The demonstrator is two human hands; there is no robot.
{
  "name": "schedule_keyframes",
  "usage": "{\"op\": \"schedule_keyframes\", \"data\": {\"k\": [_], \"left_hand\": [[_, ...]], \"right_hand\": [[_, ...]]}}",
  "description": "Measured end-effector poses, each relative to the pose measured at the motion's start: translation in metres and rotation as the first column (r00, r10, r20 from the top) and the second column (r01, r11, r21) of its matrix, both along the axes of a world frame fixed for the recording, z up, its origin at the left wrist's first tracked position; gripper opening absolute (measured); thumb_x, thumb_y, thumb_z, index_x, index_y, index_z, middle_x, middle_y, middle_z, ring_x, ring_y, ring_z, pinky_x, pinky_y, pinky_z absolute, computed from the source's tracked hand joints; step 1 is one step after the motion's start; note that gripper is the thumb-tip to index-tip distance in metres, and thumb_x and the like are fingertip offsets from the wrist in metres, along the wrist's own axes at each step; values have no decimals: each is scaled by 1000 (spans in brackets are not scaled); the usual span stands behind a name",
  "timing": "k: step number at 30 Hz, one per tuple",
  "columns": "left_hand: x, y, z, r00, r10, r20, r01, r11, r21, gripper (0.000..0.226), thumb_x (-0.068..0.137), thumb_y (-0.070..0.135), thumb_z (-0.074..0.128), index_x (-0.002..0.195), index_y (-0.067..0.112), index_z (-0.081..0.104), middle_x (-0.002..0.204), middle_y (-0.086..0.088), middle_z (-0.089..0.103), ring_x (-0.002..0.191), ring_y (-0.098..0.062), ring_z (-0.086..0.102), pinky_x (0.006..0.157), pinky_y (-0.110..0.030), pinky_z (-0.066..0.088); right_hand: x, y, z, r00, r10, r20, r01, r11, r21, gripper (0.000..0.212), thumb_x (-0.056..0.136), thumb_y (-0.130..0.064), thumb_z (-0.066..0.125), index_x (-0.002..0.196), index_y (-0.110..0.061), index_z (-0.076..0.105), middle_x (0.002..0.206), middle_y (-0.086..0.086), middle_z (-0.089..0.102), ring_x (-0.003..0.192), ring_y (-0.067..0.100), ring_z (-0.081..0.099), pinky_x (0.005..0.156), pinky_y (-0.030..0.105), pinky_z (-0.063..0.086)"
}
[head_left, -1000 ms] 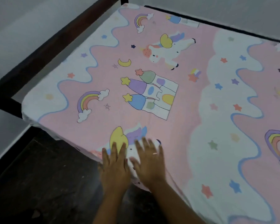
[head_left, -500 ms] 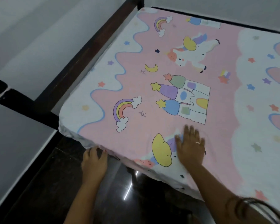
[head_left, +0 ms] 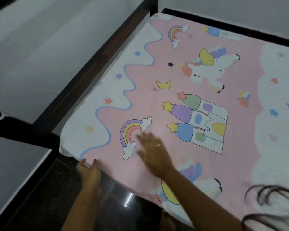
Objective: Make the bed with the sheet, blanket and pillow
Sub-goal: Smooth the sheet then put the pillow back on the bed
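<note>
A pink unicorn-print sheet (head_left: 157, 100) lay spread over the bed (head_left: 97, 64), its near edge running rightward from the near-left corner (head_left: 64, 144) — the left hand (head_left: 88, 170), closest to that corner, gripped this edge just beside it, while the right hand (head_left: 154, 150) lay flat, fingers spread, farther right on top.

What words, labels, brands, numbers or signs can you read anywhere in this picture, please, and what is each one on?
None: no words, numbers, brands or signs can be read here.
The sheet bears only cartoon pictures, no lettering.
The frame shows no mark.
The ring on the right hand is too blurred to tell.
</note>
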State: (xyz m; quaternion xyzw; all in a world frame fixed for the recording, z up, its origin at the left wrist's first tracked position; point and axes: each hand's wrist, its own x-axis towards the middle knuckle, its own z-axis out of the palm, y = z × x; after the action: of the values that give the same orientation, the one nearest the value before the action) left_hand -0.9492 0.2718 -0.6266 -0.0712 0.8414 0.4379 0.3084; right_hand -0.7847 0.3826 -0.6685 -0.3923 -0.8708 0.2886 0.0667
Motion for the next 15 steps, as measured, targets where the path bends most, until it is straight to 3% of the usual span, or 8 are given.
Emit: {"op": "schedule_keyframes", "data": {"k": [3,5,7,11,15], "left_hand": [[-17,1,-7,992,125,-9,-125,992,0,48,96,18,52,136,6,29,135,-21,43,119,-34,48,87,-33,38],[-29,-1,-14,989,145,-18,-145,989,-19,41,96,23,53,127,2,39,129,-21,49,108,-31,52,85,-34,40],[-40,-5,-23,996,30,-87,-39,995,-94,30,97,28,49,109,0,51,118,-23,56,98,-30,53,85,-36,40],[-50,-16,-29,907,-308,-288,244,940,-240,38,100,30,39,101,-2,59,108,-26,61,100,-38,55,78,-38,37],[-63,-28,-30,839,-434,-329,360,895,-262,36,100,31,39,84,5,58,94,-21,64,85,-32,56,69,-35,36]], "right_hand": [[53,42,-19,911,-323,256,303,946,115,70,89,-55,14,148,-21,31,153,5,32,142,27,29,113,49,24],[72,47,-28,842,-396,366,368,918,146,77,89,-61,3,150,-21,26,156,5,27,144,27,24,114,49,20],[60,34,-31,824,-432,365,399,902,166,79,91,-62,-3,149,-19,29,155,7,29,143,29,25,113,50,19],[-7,-9,-26,888,-356,290,319,933,169,65,95,-54,11,147,-21,34,151,6,36,140,29,32,113,49,21],[-80,-42,-16,954,-163,252,143,985,98,61,91,-53,28,142,-22,43,146,3,45,134,26,43,109,49,26]]}}
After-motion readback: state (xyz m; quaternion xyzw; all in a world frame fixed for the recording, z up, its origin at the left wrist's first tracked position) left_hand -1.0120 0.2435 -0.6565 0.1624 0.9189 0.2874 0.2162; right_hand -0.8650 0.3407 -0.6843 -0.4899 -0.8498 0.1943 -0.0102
